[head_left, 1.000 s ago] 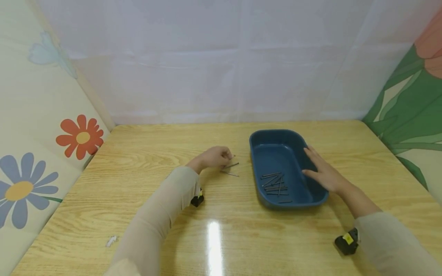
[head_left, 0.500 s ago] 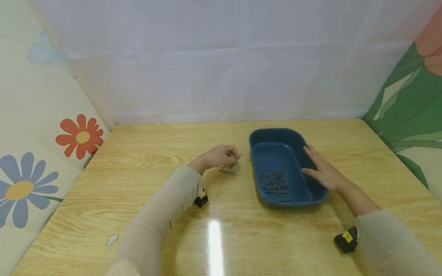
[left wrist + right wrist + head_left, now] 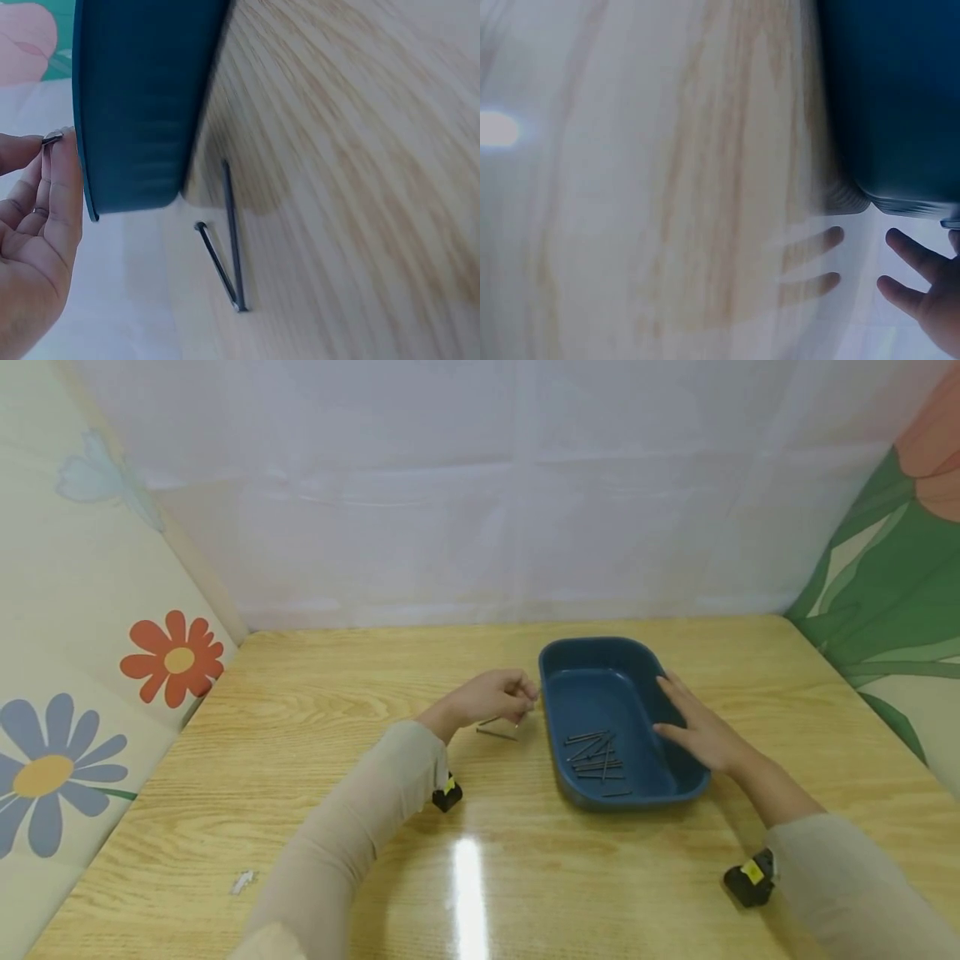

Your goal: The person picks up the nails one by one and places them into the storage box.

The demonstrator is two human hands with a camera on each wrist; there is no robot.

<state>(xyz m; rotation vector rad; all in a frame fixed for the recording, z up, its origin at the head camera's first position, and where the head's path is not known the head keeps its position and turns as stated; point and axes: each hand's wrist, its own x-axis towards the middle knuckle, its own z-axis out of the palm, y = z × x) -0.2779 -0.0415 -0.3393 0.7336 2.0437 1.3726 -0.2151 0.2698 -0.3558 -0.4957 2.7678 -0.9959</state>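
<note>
My left hand (image 3: 487, 697) is just left of the blue plastic tray (image 3: 600, 697), pinching a nail (image 3: 52, 139) between thumb and fingertips. Only a short end of that nail shows. Beneath the hand, two dark nails lie on the table, a longer nail (image 3: 233, 232) and a shorter nail (image 3: 215, 261), meeting at one end. Inside the tray, several nails (image 3: 597, 766) are heaped near the front. My right hand (image 3: 705, 735) rests at the tray's right rim with spread, straight fingers; in the right wrist view the fingers (image 3: 915, 255) show beside the tray's outer wall.
The wooden table (image 3: 337, 685) backs onto a white cloth wall (image 3: 390, 527), with flower-print panels at both sides. A small whitish scrap (image 3: 243, 882) lies at the front left. Black wrist cameras hang under both sleeves.
My left hand has lifted a nail from the table and moved right, up to the tray's left rim. The right hand and the nails in the tray stay put.
</note>
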